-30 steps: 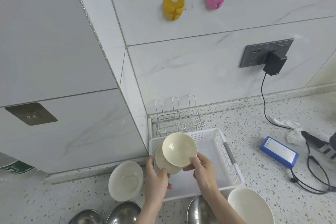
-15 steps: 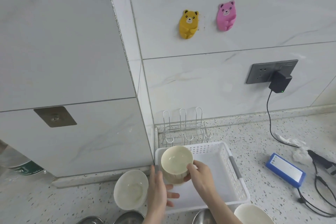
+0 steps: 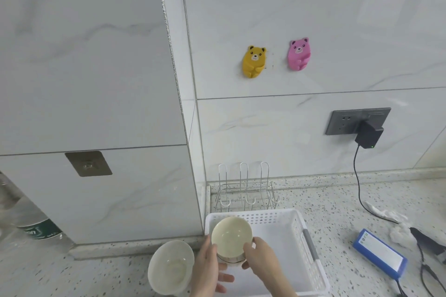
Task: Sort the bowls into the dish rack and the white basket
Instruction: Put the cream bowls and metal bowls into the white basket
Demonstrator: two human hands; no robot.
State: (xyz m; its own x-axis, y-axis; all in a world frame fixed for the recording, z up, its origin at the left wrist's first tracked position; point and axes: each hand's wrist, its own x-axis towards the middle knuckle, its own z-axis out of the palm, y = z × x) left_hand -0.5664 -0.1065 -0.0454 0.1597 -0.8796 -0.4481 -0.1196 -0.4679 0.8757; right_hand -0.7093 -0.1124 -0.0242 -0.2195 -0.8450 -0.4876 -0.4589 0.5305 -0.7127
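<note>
Two cream bowls (image 3: 231, 239) are nested one in the other and held over the front left of the white basket (image 3: 299, 226). My left hand (image 3: 209, 270) cups their left side with fingers reaching under. My right hand (image 3: 259, 260) grips their right side, thumb on the rim. The wire dish rack (image 3: 246, 190) stands behind the basket against the wall and holds nothing. Another cream bowl (image 3: 170, 269) sits on the counter left of the basket.
A wall corner juts out on the left beside the basket. A blue box (image 3: 380, 255), crumpled tissue and black cables lie on the counter to the right. A charger (image 3: 368, 137) is plugged into the wall socket. A bottle (image 3: 36, 229) stands far left.
The camera has tilted up, so the steel bowls and the near white bowl left the view. The upper bowl has dropped into the lower one, and both hands now hold the stack lower.
</note>
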